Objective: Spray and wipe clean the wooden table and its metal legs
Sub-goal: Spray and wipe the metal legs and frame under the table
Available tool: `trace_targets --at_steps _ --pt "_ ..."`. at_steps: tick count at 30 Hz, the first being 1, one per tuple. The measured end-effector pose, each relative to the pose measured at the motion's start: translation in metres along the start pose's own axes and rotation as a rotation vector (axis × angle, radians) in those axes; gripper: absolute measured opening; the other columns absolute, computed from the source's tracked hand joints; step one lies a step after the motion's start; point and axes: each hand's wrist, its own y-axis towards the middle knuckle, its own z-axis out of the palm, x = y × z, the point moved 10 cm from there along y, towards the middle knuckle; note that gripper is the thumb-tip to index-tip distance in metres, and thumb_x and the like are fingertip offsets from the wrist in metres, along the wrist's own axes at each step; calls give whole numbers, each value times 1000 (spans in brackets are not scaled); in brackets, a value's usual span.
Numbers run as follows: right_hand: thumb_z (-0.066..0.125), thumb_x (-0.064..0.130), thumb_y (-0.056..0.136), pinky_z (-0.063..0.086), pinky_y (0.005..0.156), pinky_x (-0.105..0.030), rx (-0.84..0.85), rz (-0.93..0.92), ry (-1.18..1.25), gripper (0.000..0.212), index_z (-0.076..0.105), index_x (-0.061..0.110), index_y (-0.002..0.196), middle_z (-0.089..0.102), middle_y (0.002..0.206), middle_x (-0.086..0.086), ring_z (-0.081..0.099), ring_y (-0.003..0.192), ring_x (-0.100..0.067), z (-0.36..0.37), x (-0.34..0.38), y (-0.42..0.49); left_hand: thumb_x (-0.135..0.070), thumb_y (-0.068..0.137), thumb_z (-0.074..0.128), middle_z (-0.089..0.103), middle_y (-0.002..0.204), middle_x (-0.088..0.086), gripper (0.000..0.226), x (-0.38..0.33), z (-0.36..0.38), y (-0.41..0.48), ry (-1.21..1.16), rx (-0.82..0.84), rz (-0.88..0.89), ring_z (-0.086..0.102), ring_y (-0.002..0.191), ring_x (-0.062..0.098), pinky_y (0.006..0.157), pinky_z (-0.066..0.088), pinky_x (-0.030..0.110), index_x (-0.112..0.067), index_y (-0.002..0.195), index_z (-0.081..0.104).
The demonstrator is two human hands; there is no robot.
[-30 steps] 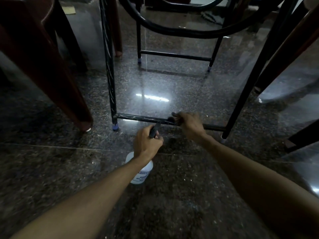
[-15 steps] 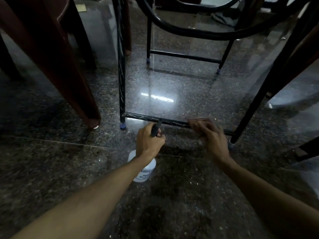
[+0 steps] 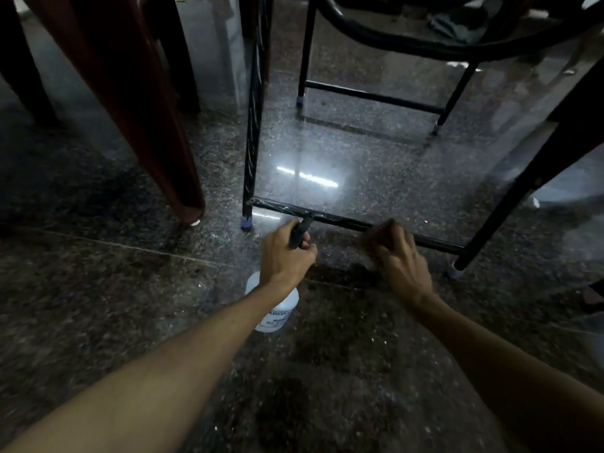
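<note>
Head view: the left hand (image 3: 287,253) is gripping the dark trigger head of a white spray bottle (image 3: 281,317), fingers wrapped round it, with the nozzle lying just in front of the lower crossbar (image 3: 341,221) of the black metal frame. The bottle is hanging below the wrist, close over the speckled granite floor (image 3: 130,322).

The right hand (image 3: 397,256) is reaching to the same crossbar further right, its fingers curling over what looks like a brownish cloth (image 3: 376,235), blurred, and pressing it against the bar.

The crossbar is running between an upright metal leg (image 3: 252,125) with a blue foot cap (image 3: 246,223) on the left and a slanting metal leg (image 3: 510,197) on the right. A reddish-brown chair leg (image 3: 157,125) is standing just left of the upright leg. A strip of light (image 3: 307,176) is reflecting off the floor beyond the bar.
</note>
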Motion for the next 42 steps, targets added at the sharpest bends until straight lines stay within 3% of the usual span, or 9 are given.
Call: trace_targets --at_steps 6,10,15,20,26,29,31,37,42 --pt "64 23 83 55 75 -45 32 -55 94 51 60 19 134 48 141 -15 47 119 -40 -4 34 26 -8 82 77 65 65 1 14 3 0 -6 -3 10 -20 62 63 16 67 51 29 -11 78 64" --pt "43 22 96 43 84 -40 -124 403 207 36 65 21 124 71 114 -13 60 102 -33 -24 -43 30 -11 83 76 65 67 1 15 12 -9 0 -23 15 -66 64 68 21 69 54 34 -14 78 62" --pt "53 2 88 48 76 -38 169 173 425 26 70 12 106 73 102 -17 64 98 -37 -10 53 102 -8 83 75 66 69 6 19 12 -21 -2 33 -2 -54 66 69 25 69 58 41 -17 75 60" --pt "49 2 92 51 84 -37 467 295 331 26 73 11 95 72 105 -17 66 98 -34 21 -12 118 -9 81 76 67 69 5 15 10 -42 3 23 -41 -43 67 70 22 72 60 40 -14 75 63" --pt "58 -1 84 52 61 -33 206 -4 580 30 77 19 94 71 78 1 61 62 -5 -18 99 123 -7 80 73 66 70 5 13 15 -42 1 37 -63 -52 65 69 24 69 59 43 -12 76 63" --pt "66 12 90 54 69 -40 74 -265 222 27 70 24 114 64 113 -6 56 97 -23 -25 110 88 -8 79 73 66 69 5 13 18 -48 -1 12 -91 -76 65 69 24 68 59 43 -15 75 63" --pt "74 6 79 58 71 -49 93 -321 -9 54 62 17 130 51 134 -20 49 120 -42 -7 91 66 -9 79 71 65 67 3 14 20 -55 -1 6 -111 -90 65 68 24 67 59 45 -16 73 61" --pt "73 9 77 58 75 -48 4 -380 -132 55 60 6 130 37 140 -23 50 113 -45 15 124 63 -11 78 73 65 67 4 14 33 -62 -3 37 -142 -95 64 66 24 63 58 43 -18 73 62" --pt "51 31 102 48 94 -29 -91 37 488 26 71 29 118 68 126 6 61 116 -12 -25 46 60 -10 78 73 66 68 6 11 36 -73 -3 -11 -157 -101 65 68 26 66 58 45 -14 75 63"
